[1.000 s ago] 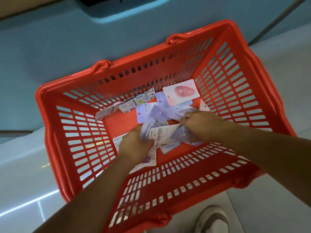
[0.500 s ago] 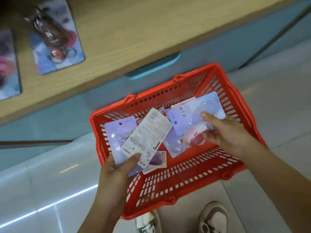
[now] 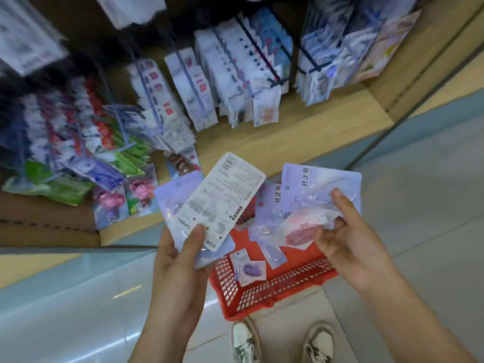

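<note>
My left hand (image 3: 180,260) grips a small stack of blister packs, a white card pack (image 3: 222,200) with print on its back lying on a lilac one. My right hand (image 3: 348,239) holds a fan of lilac packs (image 3: 319,187) together with a pack showing a pink item (image 3: 301,231). Both bunches are lifted above a red plastic basket (image 3: 272,289) on the floor. One small lilac pack (image 3: 248,267) lies in the basket.
A wooden display shelf (image 3: 301,137) stands ahead with several rows of hanging packs (image 3: 235,74) on pegs. Pink toy packs (image 3: 125,200) and green packs (image 3: 52,184) lie at its left. My two shoes (image 3: 282,341) are on the pale tiled floor below the basket.
Both hands took hold of packs inside the basket and lifted them out and up. The view rose from the basket to the shelf with its hanging packs.
</note>
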### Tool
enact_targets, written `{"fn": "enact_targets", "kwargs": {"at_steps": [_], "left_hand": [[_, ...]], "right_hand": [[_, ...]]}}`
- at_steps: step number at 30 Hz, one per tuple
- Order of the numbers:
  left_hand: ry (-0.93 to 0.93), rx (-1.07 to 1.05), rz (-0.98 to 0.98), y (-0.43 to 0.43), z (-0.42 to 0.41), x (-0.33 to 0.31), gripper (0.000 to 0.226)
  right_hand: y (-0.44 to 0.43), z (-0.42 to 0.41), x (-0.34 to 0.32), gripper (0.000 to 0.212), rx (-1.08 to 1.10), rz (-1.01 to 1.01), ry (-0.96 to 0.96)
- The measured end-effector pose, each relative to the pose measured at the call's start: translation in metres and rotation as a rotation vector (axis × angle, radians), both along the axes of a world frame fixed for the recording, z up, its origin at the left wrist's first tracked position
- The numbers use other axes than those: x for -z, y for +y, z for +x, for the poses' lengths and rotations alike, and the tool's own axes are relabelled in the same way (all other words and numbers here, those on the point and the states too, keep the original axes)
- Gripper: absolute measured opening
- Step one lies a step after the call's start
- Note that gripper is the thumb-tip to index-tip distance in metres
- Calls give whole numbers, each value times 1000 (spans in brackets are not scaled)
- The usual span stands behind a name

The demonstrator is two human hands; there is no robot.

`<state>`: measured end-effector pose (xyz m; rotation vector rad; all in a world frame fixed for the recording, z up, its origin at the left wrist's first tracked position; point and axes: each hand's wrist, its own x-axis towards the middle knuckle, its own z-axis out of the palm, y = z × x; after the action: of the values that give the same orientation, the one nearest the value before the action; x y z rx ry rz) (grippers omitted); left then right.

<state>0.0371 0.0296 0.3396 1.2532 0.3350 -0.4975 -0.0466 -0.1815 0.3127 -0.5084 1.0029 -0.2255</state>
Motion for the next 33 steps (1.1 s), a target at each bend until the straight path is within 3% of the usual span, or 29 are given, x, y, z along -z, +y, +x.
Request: {"fn": "enact_targets", "kwargs": {"at_steps": [3, 5, 13, 15, 19, 22, 24, 28, 30, 33], "left_hand": [[-78, 36, -86, -3, 12, -81, 59], [-100, 92, -171, -9, 16, -129, 56], [-149, 133, -317, -19, 1, -264, 27], [-207, 153, -269, -16, -2, -289, 28], [-503, 146, -5, -12, -9, -326, 38], [-749, 41, 182, -13, -14, -355, 42], [-808, -104, 227, -14, -12, -372, 35], [-922, -368, 273, -13, 7, -405, 35], [-1004, -424, 279, -9, 15, -424, 49], [-1074, -448, 280, -5, 20, -449, 44]], "right_hand": [[5, 7, -78, 34, -38, -96, -22], [10, 8, -126, 41, -44, -116, -32], [51, 8, -302, 21, 110, 142, -288], [58, 8, -332, 32, 165, 170, -310], [71, 12, -371, 14, 227, 182, -346], [86, 21, -400, 25, 229, 196, -400], [100, 27, -422, 28, 241, 203, -440], [126, 40, -458, 16, 260, 213, -512], [133, 44, -473, 16, 239, 219, -592], [137, 43, -491, 18, 212, 193, -639]]}}
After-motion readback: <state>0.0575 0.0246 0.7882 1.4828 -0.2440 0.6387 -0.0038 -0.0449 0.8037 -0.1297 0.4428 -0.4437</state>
